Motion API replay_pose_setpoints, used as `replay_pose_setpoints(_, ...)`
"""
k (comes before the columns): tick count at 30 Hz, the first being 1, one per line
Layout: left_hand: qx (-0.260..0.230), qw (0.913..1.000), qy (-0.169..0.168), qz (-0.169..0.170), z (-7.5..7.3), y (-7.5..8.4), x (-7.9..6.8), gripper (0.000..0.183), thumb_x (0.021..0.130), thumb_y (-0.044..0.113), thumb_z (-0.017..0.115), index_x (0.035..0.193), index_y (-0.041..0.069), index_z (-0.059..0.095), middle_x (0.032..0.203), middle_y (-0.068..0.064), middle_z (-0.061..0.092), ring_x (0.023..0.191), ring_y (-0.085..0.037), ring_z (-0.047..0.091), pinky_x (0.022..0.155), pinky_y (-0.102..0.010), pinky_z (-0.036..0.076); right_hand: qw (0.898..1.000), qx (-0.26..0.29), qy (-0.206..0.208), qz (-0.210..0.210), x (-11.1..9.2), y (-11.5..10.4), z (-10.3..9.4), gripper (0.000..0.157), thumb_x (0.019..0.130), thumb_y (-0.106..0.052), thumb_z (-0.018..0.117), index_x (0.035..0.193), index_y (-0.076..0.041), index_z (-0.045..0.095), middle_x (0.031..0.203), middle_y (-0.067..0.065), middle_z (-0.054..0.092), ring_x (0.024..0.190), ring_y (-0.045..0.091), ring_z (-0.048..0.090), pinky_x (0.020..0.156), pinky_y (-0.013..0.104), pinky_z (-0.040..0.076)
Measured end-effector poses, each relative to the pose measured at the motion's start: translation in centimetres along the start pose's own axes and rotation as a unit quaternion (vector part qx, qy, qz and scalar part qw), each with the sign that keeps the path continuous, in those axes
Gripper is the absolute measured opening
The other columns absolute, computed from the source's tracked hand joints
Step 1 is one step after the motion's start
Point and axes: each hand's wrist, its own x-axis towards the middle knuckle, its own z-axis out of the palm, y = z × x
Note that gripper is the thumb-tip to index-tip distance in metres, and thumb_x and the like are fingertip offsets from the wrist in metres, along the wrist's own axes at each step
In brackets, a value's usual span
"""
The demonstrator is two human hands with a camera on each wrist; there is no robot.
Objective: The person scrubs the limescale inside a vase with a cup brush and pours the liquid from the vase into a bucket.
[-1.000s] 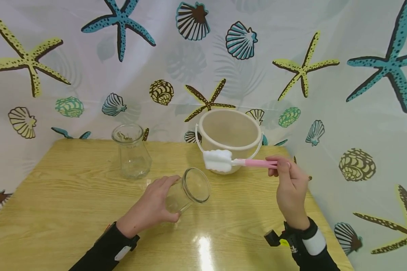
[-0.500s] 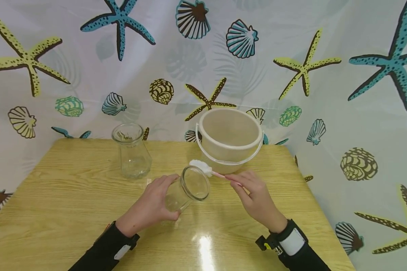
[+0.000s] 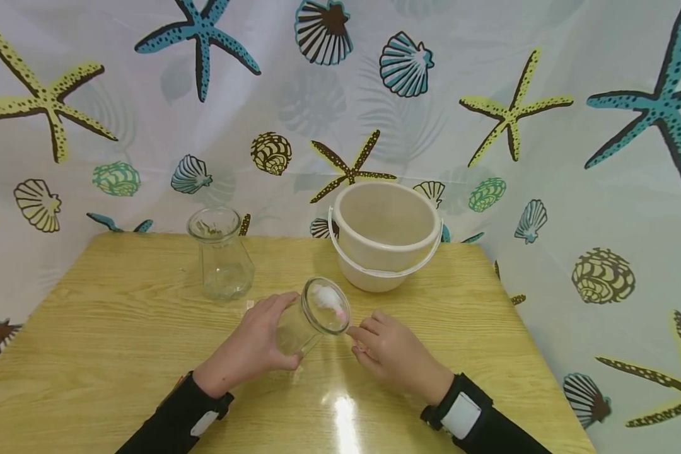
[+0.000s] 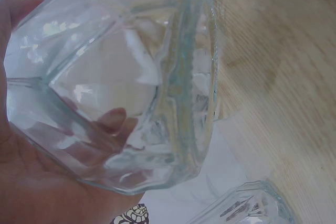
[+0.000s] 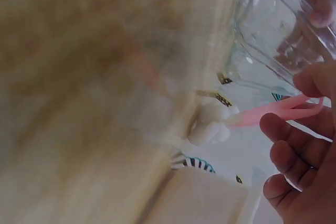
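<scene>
My left hand (image 3: pixel 252 343) grips a clear glass jar (image 3: pixel 296 331) round its side, tilted with its mouth toward the right. In the left wrist view the faceted wall of that jar (image 4: pixel 105 87) fills much of the frame. My right hand (image 3: pixel 400 356) holds a bottle brush by its pink handle (image 5: pixel 273 113), close beside the jar's mouth. The brush's white sponge head (image 3: pixel 327 296) shows within the ring of the rim in the head view. Most of the handle is hidden there by the fingers.
A second glass jar (image 3: pixel 225 271) stands upright at the back left of the wooden table (image 3: pixel 119 340). Behind the held jar, slightly right, sits a cream bucket (image 3: pixel 374 261) with its handle hanging in front. A patterned cloth (image 3: pixel 295 94) hangs behind the table.
My right hand has moved left and down from in front of the bucket, bringing the brush to the jar's mouth. The left hand and its jar stay nearly still.
</scene>
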Motion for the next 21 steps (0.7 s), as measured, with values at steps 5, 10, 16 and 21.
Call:
replay_pose_setpoints(5,0.0,1.0,0.001,0.003,0.1,0.1,-0.1,0.097,0.059,0.041,0.081,0.141,0.011,0.038,0.129,-0.004,0.05,0.118,-0.022,0.039,0.095,-0.056,0.036,0.999,0.008,-0.036,0.004,-0.7,-1.0,1.1,0.034,0.079,-0.02,0.066,0.111,-0.006,0.067,0.077,-0.008,0.054,0.071,0.01,0.041,0.059,0.027,0.042)
replay_pose_setpoints(10,0.001,0.9999,0.006,0.009,0.1,0.1,-0.1,0.097,0.058,0.041,0.081,0.14,0.012,0.039,0.129,-0.003,0.05,0.118,-0.021,0.039,0.095,-0.056,0.036,0.996,0.012,-0.086,0.024,-1.4,-1.6,1.9,0.04,0.079,-0.024,0.068,0.115,-0.005,0.064,0.074,-0.01,0.047,0.071,0.009,0.038,0.061,0.027,0.04)
replay_pose_setpoints(16,0.001,0.9999,0.012,0.005,0.2,0.1,0.0,0.097,0.057,0.04,0.083,0.139,0.01,0.04,0.129,-0.005,0.05,0.118,-0.021,0.039,0.096,-0.056,0.035,0.993,0.016,-0.114,0.038,-1.9,-1.7,2.2,0.04,0.079,-0.027,0.071,0.114,-0.009,0.064,0.077,-0.008,0.054,0.071,0.009,0.041,0.06,0.027,0.042)
replay_pose_setpoints(21,0.001,0.9998,0.017,0.004,0.3,0.1,0.0,0.097,0.056,0.039,0.083,0.138,0.01,0.041,0.128,-0.004,0.051,0.117,-0.021,0.039,0.096,-0.055,0.035,0.992,0.028,-0.106,0.056,-1.6,-1.9,1.7,0.043,0.085,-0.033,0.067,0.121,-0.01,0.062,0.09,-0.003,0.063,0.08,0.01,0.048,0.064,0.032,0.048)
